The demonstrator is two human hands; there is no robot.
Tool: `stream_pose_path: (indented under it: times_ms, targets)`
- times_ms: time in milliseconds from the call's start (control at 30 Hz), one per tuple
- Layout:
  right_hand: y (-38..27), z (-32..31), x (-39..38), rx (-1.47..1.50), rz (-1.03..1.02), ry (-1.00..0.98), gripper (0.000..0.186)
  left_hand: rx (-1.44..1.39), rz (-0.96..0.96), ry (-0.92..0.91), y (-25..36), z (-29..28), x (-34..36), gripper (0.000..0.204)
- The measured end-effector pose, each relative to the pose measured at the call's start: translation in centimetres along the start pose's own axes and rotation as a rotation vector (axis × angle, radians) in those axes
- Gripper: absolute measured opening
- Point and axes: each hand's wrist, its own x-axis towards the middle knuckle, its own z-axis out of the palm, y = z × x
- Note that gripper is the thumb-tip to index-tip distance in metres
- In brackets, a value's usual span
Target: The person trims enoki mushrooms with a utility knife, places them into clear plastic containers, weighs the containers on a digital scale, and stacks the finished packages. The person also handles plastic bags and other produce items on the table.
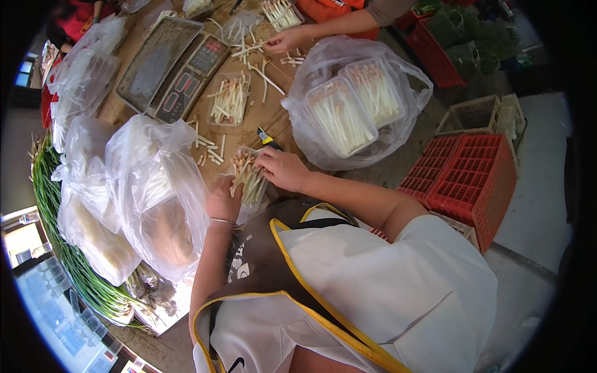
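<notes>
A clear plastic tray of pale stalks with pinkish, knobbed ends lies at the table edge before me. My left hand is curled against the stalks on the tray's left side, its thumb toward them. From the right, my right hand has its fingers bent over the upper ends of the stalks, gripping some; its fingertips are partly hidden. Just beyond the right hand lies a yellow and black utility knife. Another filled tray sits farther back, with cut stalk pieces scattered left of the knife.
An open plastic bag holding two filled trays stands on the right. Stuffed clear bags crowd the left, beside long green onions. A scale stands behind. Across the table is a co-worker's hand. Red crates stand at right.
</notes>
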Motion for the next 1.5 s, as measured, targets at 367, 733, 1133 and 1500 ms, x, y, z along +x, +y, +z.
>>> stream_pose_path:
  times_ms: [367,733,1133,1500]
  targets:
    - [2.2,1.0,-0.7,0.172,0.282,0.047,0.031,0.018,0.251,0.156,1.7,1.2,-0.8,0.035]
    - [2.5,2.2,-2.2,0.317,0.343,0.047,0.022,-0.009,0.244,0.199,2.3,0.6,-0.9,0.044]
    - [3.8,1.6,-1.3,0.178,0.291,0.020,0.022,-0.120,0.165,0.137,-0.1,0.7,-1.1,0.052]
    - [1.4,-0.3,-1.9,0.342,0.243,-0.004,0.015,-0.752,-0.390,0.343,-3.5,0.0,-2.4,0.036]
